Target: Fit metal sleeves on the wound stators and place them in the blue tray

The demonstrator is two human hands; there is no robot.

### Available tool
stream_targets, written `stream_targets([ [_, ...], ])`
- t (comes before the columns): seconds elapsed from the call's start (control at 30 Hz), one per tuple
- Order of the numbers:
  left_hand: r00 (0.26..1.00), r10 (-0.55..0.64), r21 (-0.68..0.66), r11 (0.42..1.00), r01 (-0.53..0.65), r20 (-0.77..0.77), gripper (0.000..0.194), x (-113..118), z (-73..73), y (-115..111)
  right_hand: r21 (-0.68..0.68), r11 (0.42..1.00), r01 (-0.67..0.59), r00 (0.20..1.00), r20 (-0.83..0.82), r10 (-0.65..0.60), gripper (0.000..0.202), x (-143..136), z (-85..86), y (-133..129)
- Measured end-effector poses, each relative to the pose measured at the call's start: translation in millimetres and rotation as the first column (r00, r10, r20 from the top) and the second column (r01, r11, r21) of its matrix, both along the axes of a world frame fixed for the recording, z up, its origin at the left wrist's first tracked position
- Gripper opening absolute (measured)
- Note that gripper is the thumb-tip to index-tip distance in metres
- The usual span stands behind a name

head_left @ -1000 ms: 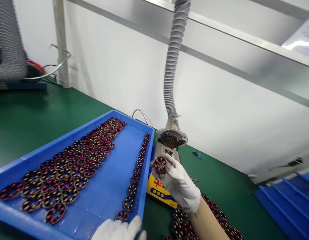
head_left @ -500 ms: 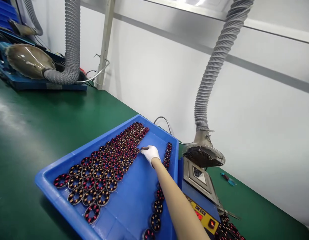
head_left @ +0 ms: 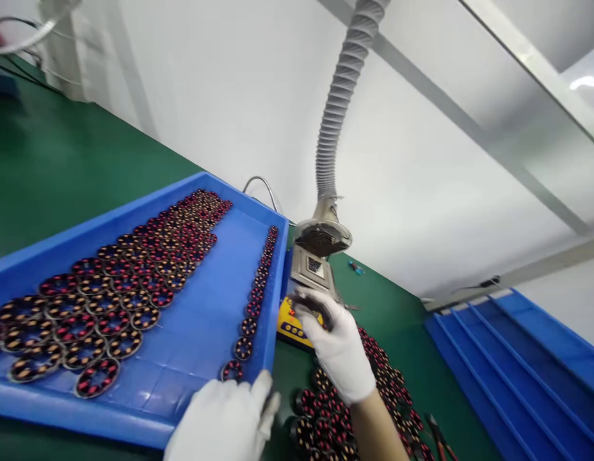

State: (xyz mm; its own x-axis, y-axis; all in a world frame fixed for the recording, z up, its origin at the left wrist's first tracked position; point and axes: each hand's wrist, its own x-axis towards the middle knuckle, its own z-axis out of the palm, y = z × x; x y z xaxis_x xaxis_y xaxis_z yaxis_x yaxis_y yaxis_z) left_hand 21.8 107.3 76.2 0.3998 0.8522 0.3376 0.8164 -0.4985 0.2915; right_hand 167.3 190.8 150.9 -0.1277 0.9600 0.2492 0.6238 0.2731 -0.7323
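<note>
White-gloved, my left hand [head_left: 230,416] lies over the near right corner of the blue tray [head_left: 148,426], its thumb and fingers closed together. What they pinch, if anything, is hidden. My right hand [head_left: 333,336], also in a white glove with darkened fingertips, is raised in front of the yellow-fronted soldering pot [head_left: 294,320]. Its fingers curve apart from the thumb, with nothing plainly between them. Ring-shaped motor stators [head_left: 114,320] with red and tan segments fill the tray's left side. A single row of stators [head_left: 253,308] runs along its right wall.
Beneath my right forearm lies a heap of stators [head_left: 326,410] on the green table [head_left: 422,346]. A fume hood [head_left: 322,235] on a grey hose [head_left: 342,89] hangs over the pot. Pliers [head_left: 441,438] rest near the heap. Blue trays [head_left: 522,371] stand at the right.
My right hand has left the stators inside the tray and moved right, to the front of the pot. My left hand has come into view. The view has swung right, showing the heap more fully.
</note>
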Motion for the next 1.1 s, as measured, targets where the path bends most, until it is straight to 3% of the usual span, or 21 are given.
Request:
stream_targets([
  [0.07,1.0,-0.008,-0.011,1.0,0.008,-0.028,0.025,-0.8,2.4,1.1,-0.034,0.968,0.248,0.957,0.163,-0.239,0.035,33.8,-15.0,-39.0],
  [0.13,0.998,-0.002,-0.05,0.999,-0.001,-0.069,0.026,-1.1,4.4,0.3,-0.098,0.901,0.423,0.826,0.45,-0.338,0.03,58.4,-35.6,-63.6],
  [0.23,0.987,0.008,-0.17,0.985,-0.036,-0.162,0.029,-1.3,8.0,-2.0,-0.179,0.845,0.503,0.713,0.639,-0.29,0.033,71.3,-59.1,-77.6],
  [0.37,0.966,-0.015,-0.278,0.959,-0.059,-0.257,0.037,-0.2,14.0,-1.9,-0.159,0.862,0.482,0.749,0.585,-0.311,0.034,57.8,-66.6,-74.9],
  [0.57,0.964,0.074,-0.231,0.963,-0.135,-0.254,0.033,1.6,23.7,-2.2,-0.236,0.91,0.341,0.898,0.367,-0.241,0.004,37.9,-72.1,-58.7],
  [0.67,0.977,0.109,-0.163,0.977,-0.139,-0.181,0.032,0.0,22.8,-6.2,-0.31,0.899,0.308,0.95,0.158,-0.271,0.012,36.4,-70.6,-60.5],
  [0.73,0.991,0.128,-0.064,0.989,-0.131,-0.044,0.027,0.8,20.8,-9.8,-0.363,0.899,0.245,0.95,-0.095,-0.298,0.03,35.6,-64.1,-69.6],
  [0.77,0.993,0.111,0.03,0.993,-0.113,0.045,0.027,2.6,20.3,-11.8,-0.392,0.905,0.168,0.91,-0.293,-0.295,0.041,34.3,-59.8,-76.2],
  [0.8,0.989,0.071,0.151,0.984,-0.09,0.126,0.03,5.4,20.4,-13.6,-0.41,0.91,0.061,0.817,-0.503,-0.281,0.048,32.0,-55.3,-83.3],
  [0.83,0.983,0.016,0.282,0.957,-0.068,0.183,0.034,9.0,21.2,-15.3,-0.405,0.913,-0.057,0.674,-0.69,-0.264,0.052,28.8,-51.3,-90.5],
  [0.9,0.969,-0.072,0.488,0.871,-0.055,0.238,0.036,16.6,23.9,-18.1,-0.361,0.904,-0.229,0.454,-0.861,-0.229,0.05,20.2,-45.5,-102.9],
  [0.97,0.954,-0.142,0.558,0.829,-0.032,0.265,0.028,21.3,26.3,-20.3,-0.32,0.923,-0.212,0.464,-0.864,-0.193,0.044,11.6,-42.5,-111.7],
  [1.1,0.917,-0.247,0.471,0.879,0.075,0.314,0.028,16.8,28.9,-25.3,-0.215,0.976,-0.02,0.561,-0.811,-0.167,0.04,9.4,-34.2,-124.1],
])
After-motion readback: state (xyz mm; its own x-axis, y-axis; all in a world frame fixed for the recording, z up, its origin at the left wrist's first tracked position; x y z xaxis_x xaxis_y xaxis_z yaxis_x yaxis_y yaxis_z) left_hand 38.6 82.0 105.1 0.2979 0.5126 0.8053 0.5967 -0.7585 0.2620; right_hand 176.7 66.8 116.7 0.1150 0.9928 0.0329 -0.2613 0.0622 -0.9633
